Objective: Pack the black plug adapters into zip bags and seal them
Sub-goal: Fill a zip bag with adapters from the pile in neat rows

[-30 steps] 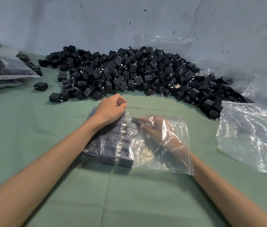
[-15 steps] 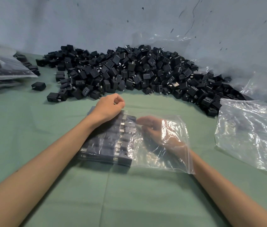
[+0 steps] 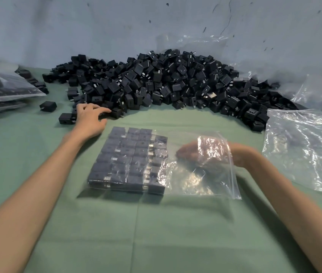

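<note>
Between the two hands lies a clear zip bag (image 3: pixel 205 186), flat on a green cloth (image 3: pixel 156 233), with its mouth towards the right hand. The half nearer the left hand is filled with packed adapters (image 3: pixel 128 160), black blocks laid edge to edge in neat rows; the half nearer the right hand holds none that I can see. The right hand (image 3: pixel 201 154) is inside the bag through the open mouth, blurred behind crinkled plastic, so I cannot tell whether its fingers hold anything. The left hand (image 3: pixel 90 120) is out beyond the bag, fingers spread and relaxed, tips resting on the near edge of a heap of loose adapters (image 3: pixel 166 83), gripping nothing that shows. By my judgement this bag is about half full, with more rows to lay and the zip not yet closed. Out past the left hand, what appear to be filled bags (image 3: pixel 2 89) lie stacked, so some packing is done, yet the heap is large and much is left. Out past the right hand sits a sheaf of empty bags (image 3: pixel 304 146). The heap runs across just beyond both hands and backs onto a wall (image 3: pixel 116 26); a single adapter (image 3: pixel 65 118) sits just beside the left hand on its outer side, and bare cloth spreads wide on the near side of both hands
</note>
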Demonstrator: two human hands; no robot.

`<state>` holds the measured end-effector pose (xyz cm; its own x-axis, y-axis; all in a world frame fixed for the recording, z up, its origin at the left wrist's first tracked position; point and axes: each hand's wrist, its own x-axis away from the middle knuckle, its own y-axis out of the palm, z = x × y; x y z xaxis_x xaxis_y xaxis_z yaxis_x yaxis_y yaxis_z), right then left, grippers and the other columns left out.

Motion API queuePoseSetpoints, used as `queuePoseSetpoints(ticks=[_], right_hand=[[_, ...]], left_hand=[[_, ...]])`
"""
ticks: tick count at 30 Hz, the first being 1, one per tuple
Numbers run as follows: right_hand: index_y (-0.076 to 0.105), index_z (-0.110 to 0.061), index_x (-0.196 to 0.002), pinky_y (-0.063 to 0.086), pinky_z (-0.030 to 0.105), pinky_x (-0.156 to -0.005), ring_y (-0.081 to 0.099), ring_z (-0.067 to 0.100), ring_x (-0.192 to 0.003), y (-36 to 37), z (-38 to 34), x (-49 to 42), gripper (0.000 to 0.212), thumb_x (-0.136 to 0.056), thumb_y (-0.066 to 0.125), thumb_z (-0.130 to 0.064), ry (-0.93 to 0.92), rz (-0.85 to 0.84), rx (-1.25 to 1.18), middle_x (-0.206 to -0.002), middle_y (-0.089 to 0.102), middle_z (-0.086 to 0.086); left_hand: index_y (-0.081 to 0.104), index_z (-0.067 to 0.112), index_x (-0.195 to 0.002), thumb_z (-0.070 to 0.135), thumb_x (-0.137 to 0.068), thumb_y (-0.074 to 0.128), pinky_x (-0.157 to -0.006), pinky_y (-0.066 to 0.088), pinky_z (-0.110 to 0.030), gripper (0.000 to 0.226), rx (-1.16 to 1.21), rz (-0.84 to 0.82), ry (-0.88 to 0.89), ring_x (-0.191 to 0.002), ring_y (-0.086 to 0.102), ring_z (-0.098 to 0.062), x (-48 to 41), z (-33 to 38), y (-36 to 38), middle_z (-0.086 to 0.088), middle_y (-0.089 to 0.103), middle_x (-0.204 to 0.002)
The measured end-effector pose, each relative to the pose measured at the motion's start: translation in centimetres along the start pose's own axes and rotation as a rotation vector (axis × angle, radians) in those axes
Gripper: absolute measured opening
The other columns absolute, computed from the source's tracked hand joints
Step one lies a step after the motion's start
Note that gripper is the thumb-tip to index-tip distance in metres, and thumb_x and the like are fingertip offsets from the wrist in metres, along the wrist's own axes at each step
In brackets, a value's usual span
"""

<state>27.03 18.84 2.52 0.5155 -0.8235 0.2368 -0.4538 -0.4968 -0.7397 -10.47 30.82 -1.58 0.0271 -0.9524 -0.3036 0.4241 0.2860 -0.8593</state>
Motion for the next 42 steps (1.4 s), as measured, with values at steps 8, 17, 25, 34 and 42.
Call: queuePoseSetpoints(ticks=[8, 17, 25, 34, 42], right_hand=[[0.077, -0.033, -0.083, 0.047, 0.007, -0.073, 0.067, 0.0, -0.086, -3.5, 1.2, 1.6, 0.043, -0.093, 0.051, 0.0, 0.116, -0.136, -0.205, -0.093, 0.074, -0.009], [0.074, -0.019, -0.082, 0.049, 0.01, -0.067, 0.066, 0.001, -0.073, -5.8, 0.4, 2.9, 0.027, -0.097, 0.052, -0.015, 0.212, -0.049, -0.034, -0.081, 0.074, -0.004], [0.066, -0.035, -0.085, 0.041, 0.015, -0.054, 0.058, -0.008, -0.056, -6.7, -5.0, 3.9, 0.01, -0.086, 0.059, -0.042, 0.066, 0.321, 0.341, -0.072, 0.069, -0.02], [0.052, -0.027, -0.132, 0.057, 0.03, -0.07, 0.065, 0.008, -0.072, -1.4, -9.5, -0.1, 0.059, -0.078, 0.071, -0.04, -0.148, 0.475, 0.333, -0.106, 0.064, -0.006], [0.069, -0.019, -0.073, 0.04, 0.009, -0.041, 0.058, 0.003, -0.046, -7.0, -3.2, 3.3, 0.013, -0.085, 0.065, -0.017, 0.141, 0.413, 0.1, -0.065, 0.069, -0.005]], left_hand=[[0.043, 0.014, -0.107, 0.027, -0.084, 0.065, -0.095, 0.034, -0.049, 0.034, -0.2, 0.136, -0.073, -0.119, 0.032, -0.028, 0.5, 1.3, 0.4, -0.01, 0.043, -0.119], [0.055, 0.01, -0.122, 0.031, -0.091, 0.061, -0.099, 0.037, -0.045, 0.039, -0.117, 0.035, -0.143, -0.113, 0.045, -0.039, 0.1, 0.0, 0.0, -0.018, 0.04, -0.124], [0.061, 0.017, -0.111, 0.033, -0.087, 0.066, -0.091, 0.05, -0.038, 0.03, 0.27, 0.069, -0.082, -0.102, 0.061, -0.022, 1.2, 8.1, -5.0, -0.006, 0.063, -0.112], [0.056, 0.013, -0.093, 0.034, -0.078, 0.075, -0.063, 0.052, -0.013, 0.032, 0.841, -0.556, 0.012, -0.076, 0.067, -0.001, 8.1, 19.6, -3.2, 0.001, 0.067, -0.093], [0.056, 0.022, -0.104, 0.053, -0.087, 0.06, -0.069, 0.051, -0.018, 0.036, 0.4, -0.217, 0.189, -0.08, 0.065, -0.003, 6.2, 15.8, -2.0, 0.009, 0.066, -0.096]])
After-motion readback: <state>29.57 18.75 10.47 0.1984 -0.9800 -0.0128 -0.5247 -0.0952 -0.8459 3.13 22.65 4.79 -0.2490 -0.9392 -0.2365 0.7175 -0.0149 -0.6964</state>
